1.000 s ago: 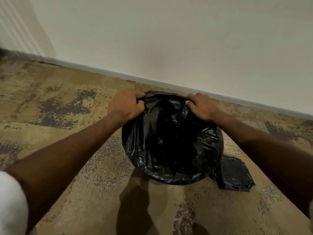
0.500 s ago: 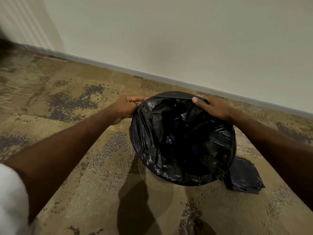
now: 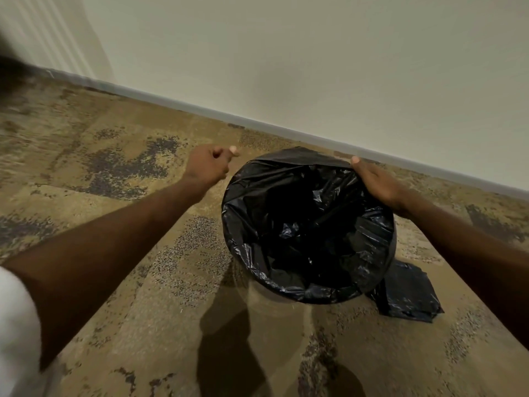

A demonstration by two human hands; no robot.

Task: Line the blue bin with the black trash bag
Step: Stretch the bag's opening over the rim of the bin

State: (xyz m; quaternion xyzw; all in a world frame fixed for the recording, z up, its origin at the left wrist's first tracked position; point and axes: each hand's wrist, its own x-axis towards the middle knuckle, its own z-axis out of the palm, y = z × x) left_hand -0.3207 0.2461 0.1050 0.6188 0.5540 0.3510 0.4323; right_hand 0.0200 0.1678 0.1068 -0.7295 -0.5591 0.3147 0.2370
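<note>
The black trash bag (image 3: 306, 224) is spread open over a round bin on the carpet, folded over the rim all around; the bin itself is hidden under the plastic. My left hand (image 3: 207, 164) hovers left of the rim, apart from the bag, fingers curled shut with nothing in them. My right hand (image 3: 375, 180) rests on the far right edge of the rim, fingers on the bag's folded edge; whether they grip it is unclear.
A folded stack of black bags (image 3: 406, 293) lies on the carpet right of the bin. The wall and its baseboard (image 3: 286, 133) run just behind the bin. Patterned carpet (image 3: 114, 179) spreads to the left and front.
My left hand has let go of the bag's rim and moved left, away from the bin. My right hand has slid along the rim to the right.
</note>
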